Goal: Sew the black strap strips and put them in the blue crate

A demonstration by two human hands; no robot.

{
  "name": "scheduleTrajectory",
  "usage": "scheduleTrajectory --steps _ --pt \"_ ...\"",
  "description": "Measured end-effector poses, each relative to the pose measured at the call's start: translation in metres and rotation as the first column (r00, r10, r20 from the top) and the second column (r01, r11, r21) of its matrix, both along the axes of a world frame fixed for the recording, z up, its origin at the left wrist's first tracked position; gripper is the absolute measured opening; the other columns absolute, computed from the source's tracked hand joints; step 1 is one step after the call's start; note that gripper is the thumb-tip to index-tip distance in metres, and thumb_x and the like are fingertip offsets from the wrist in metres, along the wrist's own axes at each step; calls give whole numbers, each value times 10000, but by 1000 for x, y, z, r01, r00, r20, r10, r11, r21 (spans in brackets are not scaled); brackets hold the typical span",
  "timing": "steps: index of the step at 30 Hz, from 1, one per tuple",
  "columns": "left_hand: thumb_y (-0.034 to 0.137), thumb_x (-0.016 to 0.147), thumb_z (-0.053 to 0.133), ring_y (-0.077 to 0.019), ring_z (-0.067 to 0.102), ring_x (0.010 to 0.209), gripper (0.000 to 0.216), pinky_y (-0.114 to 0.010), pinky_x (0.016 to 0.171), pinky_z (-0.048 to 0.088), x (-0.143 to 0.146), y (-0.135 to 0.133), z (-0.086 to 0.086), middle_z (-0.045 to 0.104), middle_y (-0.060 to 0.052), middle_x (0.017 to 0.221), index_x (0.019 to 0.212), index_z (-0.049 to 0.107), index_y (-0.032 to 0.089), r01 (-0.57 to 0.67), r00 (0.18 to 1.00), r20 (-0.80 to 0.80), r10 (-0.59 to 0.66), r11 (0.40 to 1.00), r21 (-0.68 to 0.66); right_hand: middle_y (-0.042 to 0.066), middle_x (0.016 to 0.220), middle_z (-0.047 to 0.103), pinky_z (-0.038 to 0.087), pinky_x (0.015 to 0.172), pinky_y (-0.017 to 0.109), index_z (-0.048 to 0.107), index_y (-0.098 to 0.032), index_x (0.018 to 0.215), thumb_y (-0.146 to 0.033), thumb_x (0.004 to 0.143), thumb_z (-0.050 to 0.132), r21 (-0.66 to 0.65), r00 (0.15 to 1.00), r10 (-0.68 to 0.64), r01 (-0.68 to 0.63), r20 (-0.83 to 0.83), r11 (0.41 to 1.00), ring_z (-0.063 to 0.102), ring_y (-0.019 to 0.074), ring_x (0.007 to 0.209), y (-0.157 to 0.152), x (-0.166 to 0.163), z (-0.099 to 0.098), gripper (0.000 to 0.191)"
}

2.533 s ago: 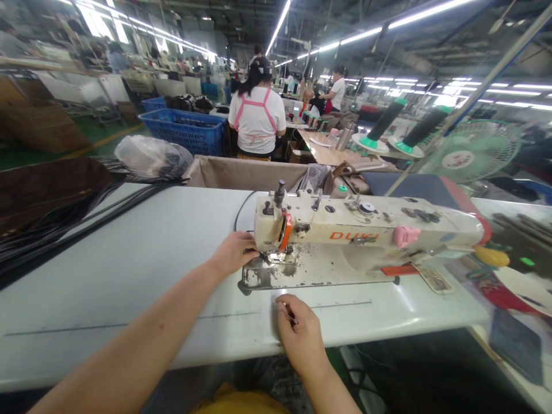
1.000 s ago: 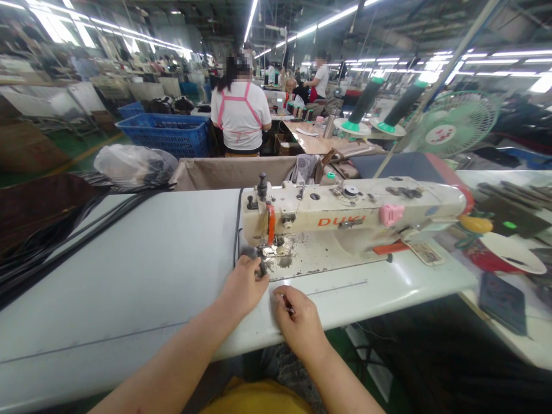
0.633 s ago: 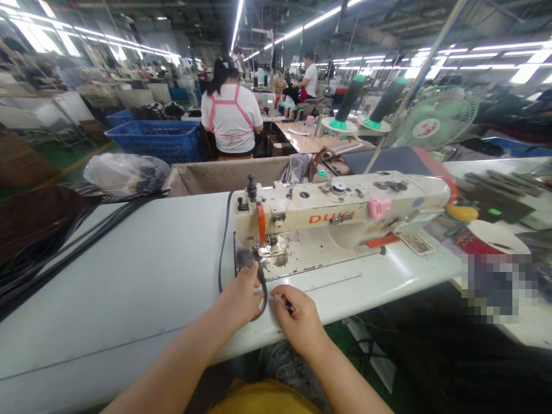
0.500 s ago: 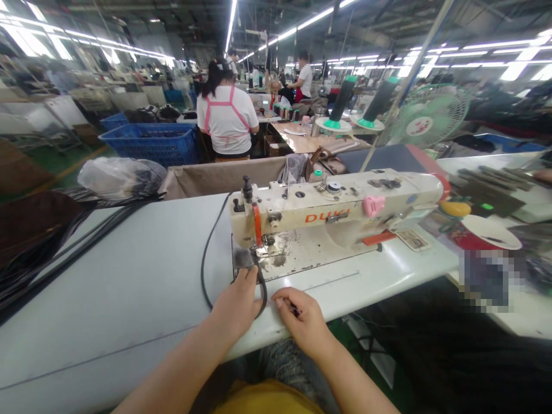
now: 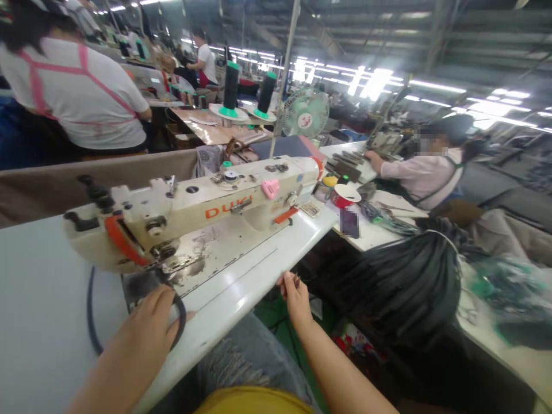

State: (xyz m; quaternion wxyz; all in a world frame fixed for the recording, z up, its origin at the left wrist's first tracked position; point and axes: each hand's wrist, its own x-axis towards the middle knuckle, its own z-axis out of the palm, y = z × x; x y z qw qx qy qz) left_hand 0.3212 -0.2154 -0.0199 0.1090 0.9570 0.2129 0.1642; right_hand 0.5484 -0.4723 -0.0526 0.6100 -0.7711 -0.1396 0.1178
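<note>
My left hand is closed on a narrow black strap at the needle end of the white sewing machine. The strap bends in a loop past my thumb, and another stretch of it curves on the table to the left. The fingertips rest beside the presser foot, which the hand and machine head partly hide. My right hand is closed at the table's front edge, apart from the strap. A small dark tool pokes out of its fingers; its kind is unclear.
A thick bundle of black straps hangs at the right beside a side table. Thread cones and a green fan stand behind the machine. One co-worker sits ahead left, another at right.
The view has swung right and nearer the machine, bringing in the strap bundle and the right-hand co-worker. My right hand has moved away from my left, which stays on the strap.
</note>
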Motion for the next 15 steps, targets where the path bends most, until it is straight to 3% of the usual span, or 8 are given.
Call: scheduleTrajectory --steps 3,6,10,15 --pt "514 941 462 -360 674 1134 390 -487 974 564 -2 7 -10 689 -158 1212 1117 637 214 41 999 -25 -40 999 35 -15 619 572 424 494 257 672 -169 812 -751 963 464 -83 983 -173 168 -57 982 532 133 527 -27 28 -24 636" --pt "560 921 475 -380 663 1156 470 -500 976 564 -4 11 -22 673 -192 1244 1161 619 182 54 999 -10 -54 996 74 -4 759 664 513 585 265 691 -155 923 -597 1011 565 -210 940 -329 305 -89 929 610 123 611 -54 56 -42 468" --pt "595 917 456 -398 652 1163 524 -522 983 553 -3 9 -36 646 -219 1274 1191 590 169 11 999 31 -15 994 107 41 1057 726 605 792 357 691 -159 1115 -444 1006 665 -395 866 -495 430 -75 812 706 175 873 -84 90 -55 306" --pt "525 897 486 -366 662 1135 402 -491 974 548 -4 17 -62 690 -167 1206 1118 636 225 -27 995 96 23 999 41 95 1304 661 582 958 465 644 -180 1285 -387 999 684 -550 784 -620 513 -12 659 673 244 1116 -104 118 -59 355"
